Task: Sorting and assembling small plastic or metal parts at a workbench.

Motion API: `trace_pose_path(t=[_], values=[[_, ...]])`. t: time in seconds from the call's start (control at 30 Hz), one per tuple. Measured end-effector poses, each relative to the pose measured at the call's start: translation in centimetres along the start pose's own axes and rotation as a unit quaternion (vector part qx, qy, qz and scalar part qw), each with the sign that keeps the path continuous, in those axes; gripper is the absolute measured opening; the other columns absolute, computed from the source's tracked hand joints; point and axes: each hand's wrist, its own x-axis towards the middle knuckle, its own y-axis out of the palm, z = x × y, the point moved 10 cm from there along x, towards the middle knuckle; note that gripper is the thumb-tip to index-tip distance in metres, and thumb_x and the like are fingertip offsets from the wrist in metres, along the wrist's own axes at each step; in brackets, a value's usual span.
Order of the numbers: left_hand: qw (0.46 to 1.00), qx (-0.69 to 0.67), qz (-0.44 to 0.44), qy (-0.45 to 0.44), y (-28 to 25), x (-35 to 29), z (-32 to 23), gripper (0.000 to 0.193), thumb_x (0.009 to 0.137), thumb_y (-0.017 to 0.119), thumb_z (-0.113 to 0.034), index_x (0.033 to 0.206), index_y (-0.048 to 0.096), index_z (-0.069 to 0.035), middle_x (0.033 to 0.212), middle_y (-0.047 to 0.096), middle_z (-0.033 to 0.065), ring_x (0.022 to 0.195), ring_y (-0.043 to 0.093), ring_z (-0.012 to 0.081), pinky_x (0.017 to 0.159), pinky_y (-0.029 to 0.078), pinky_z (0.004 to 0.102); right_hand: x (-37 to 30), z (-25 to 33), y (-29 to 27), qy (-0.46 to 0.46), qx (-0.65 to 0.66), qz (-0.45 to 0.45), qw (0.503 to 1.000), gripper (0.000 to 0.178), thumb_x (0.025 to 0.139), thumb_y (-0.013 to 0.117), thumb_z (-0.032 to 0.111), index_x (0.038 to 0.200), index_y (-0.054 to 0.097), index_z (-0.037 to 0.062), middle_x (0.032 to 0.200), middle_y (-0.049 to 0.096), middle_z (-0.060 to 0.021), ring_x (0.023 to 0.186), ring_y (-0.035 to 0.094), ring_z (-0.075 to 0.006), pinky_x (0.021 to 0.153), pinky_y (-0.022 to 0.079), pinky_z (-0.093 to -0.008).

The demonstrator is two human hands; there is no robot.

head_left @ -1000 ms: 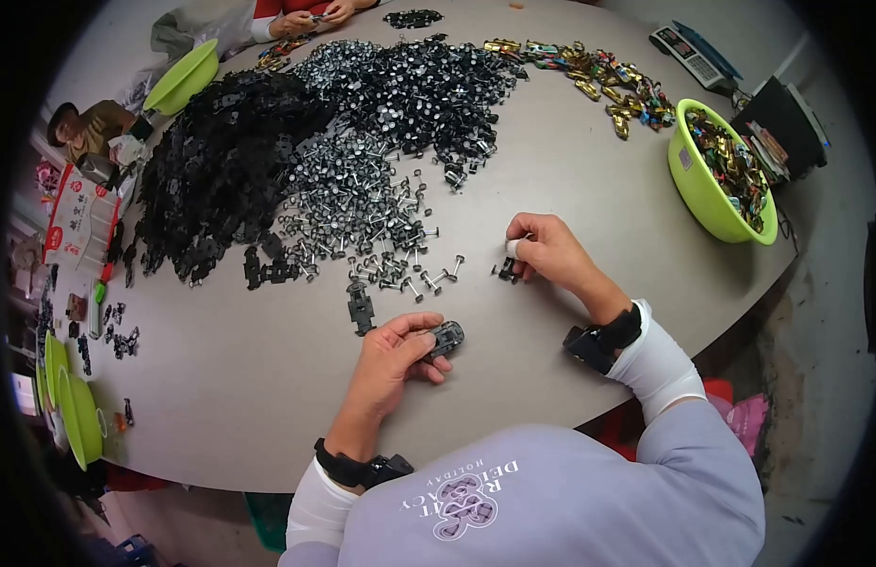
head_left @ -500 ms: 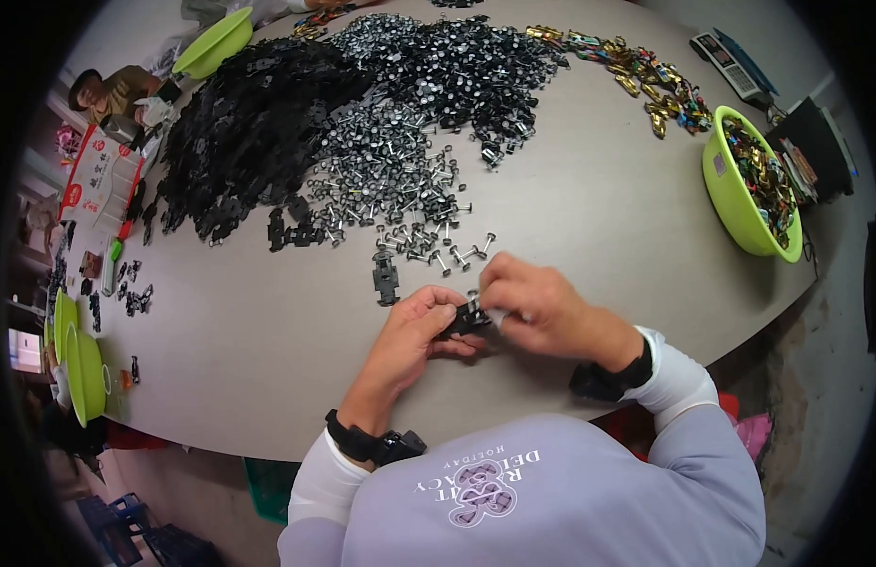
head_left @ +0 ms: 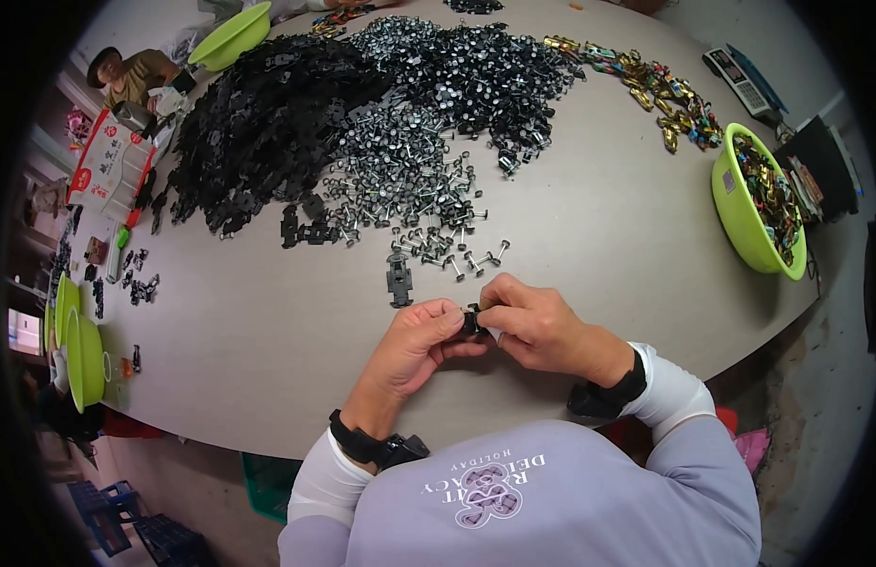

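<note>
Close in front of me, my left hand is closed round a small black plastic toy car chassis, with the thumb on top. My right hand meets it from the right, its thumb and fingertips pinched against the chassis's end. Whether a wheel axle sits between those fingertips is hidden. Just beyond my left hand, a single loose black chassis lies flat. A few wheel axles, metal rods with black wheels, are scattered past my fingers, at the near edge of a large axle pile.
A heap of black chassis covers the table's far left. Shiny coloured car bodies lie at the far right, near a green basin full of them. More green basins stand at the left edge. A person sits far left.
My right hand has come in tighter against the chassis, and its fingers have steadied from a blur. My left hand keeps its hold. The whole view has shifted slightly.
</note>
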Motion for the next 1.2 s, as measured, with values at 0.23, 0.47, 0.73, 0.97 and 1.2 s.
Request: trace_pose_path(t=[0.23,0.47,0.73,0.97,1.2], values=[[0.995,0.083,-0.039,0.046,-0.2,0.2,-0.3,0.018,0.091,0.054,-0.014,0.082,0.059,0.0,0.081,0.061,0.0061,0.071,0.061,0.0145,0.07,0.056,0.029,0.5,0.7,1.3,0.024,-0.027,0.07,0.997,0.016,0.074,0.066,0.008,0.074,0.051,0.0015,0.08,0.046,-0.0114,0.065,0.053,-0.0282,0.053,0.047,-0.0373],[0.982,0.135,-0.089,0.095,0.4,1.9,-4.5,0.017,0.089,0.055,-0.014,0.081,0.057,0.001,0.079,0.061,0.0075,0.067,0.06,0.0144,0.063,0.054,0.0282,2.8,-1.0,-1.2,0.029,-0.033,-0.048,0.998,0.031,0.06,0.055,-0.01,0.088,0.056,0.0039,0.079,0.049,-0.0119,0.063,0.055,-0.03,0.052,0.046,-0.0371],[0.968,0.158,-0.152,0.118,-2.6,2.2,-7.2,0.014,0.076,0.068,-0.009,0.078,0.054,-0.008,0.073,0.057,0.0011,0.053,0.049,0.0076,0.048,0.038,0.0197,4.7,-4.3,0.6,0.101,0.206,-0.009,0.973,0.042,0.066,0.051,-0.008,0.107,0.049,0.003,0.088,0.056,-0.0085,0.065,0.055,-0.017,0.057,0.046,-0.0299],[0.922,0.164,-0.236,0.258,-4.8,-4.4,-12.6,0.014,0.08,0.062,-0.007,0.077,0.048,-0.008,0.069,0.053,0.0014,0.051,0.048,0.0079,0.043,0.035,0.0188,4.4,-9.8,-2.5,0.239,0.37,-0.137,0.887,0.02,0.078,0.055,0.0,0.099,0.054,0.0008,0.086,0.06,-0.0034,0.062,0.055,-0.0081,0.05,0.044,-0.0222],[0.898,0.187,-0.25,0.31,-7.9,-18.0,-12.1,0.018,0.08,0.062,-0.014,0.086,0.048,-0.005,0.081,0.059,0.011,0.058,0.054,0.0145,0.048,0.044,0.0233,0.6,-14.8,-3.8,0.306,0.36,-0.163,0.866,0.012,0.081,0.054,0.004,0.093,0.056,0.0026,0.083,0.063,-0.0056,0.058,0.054,-0.0077,0.049,0.043,-0.0206]])
